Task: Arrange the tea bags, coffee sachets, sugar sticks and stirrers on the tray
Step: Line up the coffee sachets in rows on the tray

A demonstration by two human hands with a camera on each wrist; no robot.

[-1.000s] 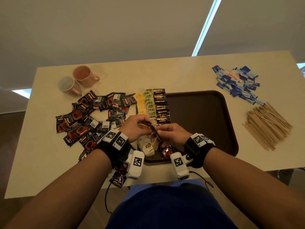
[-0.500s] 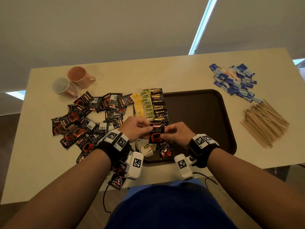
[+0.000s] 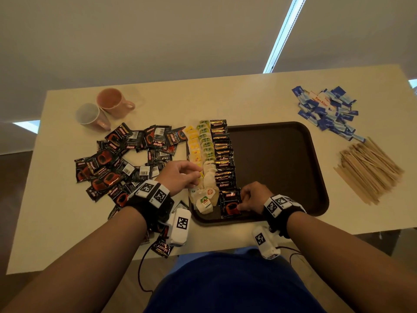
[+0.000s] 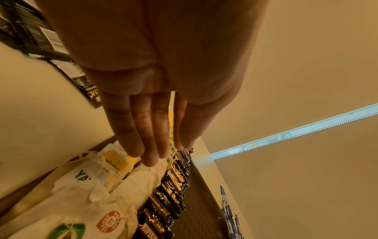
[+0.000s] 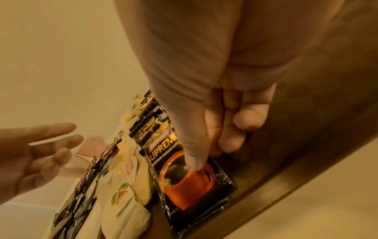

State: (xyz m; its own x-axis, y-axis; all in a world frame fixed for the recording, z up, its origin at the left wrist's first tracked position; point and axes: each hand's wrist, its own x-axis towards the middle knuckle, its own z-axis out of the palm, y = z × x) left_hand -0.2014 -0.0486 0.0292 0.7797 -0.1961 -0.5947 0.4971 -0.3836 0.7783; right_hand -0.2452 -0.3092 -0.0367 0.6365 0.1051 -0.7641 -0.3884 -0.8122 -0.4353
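Observation:
A dark brown tray (image 3: 282, 154) holds rows of yellow and green tea bags (image 3: 204, 143) and a row of overlapping black coffee sachets (image 3: 223, 159) along its left side. My right hand (image 3: 240, 206) pinches a black coffee sachet (image 3: 230, 204) with a red cup print, at the near end of that row. In the right wrist view the thumb presses on the sachet (image 5: 184, 190) and the fingers curl at its edge. My left hand (image 3: 196, 175) hovers over the tea bags, its fingers (image 4: 151, 145) straight and holding nothing.
Loose coffee sachets (image 3: 117, 163) lie spread left of the tray, one (image 3: 162, 247) at the table's near edge. Two pink mugs (image 3: 110, 101) stand at the back left. Blue sugar sticks (image 3: 327, 111) and wooden stirrers (image 3: 370, 170) lie right of the tray.
Both hands held the sachet above the tea bags. Now the right hand has brought it down to the near end of the coffee row, and the left hand has let go.

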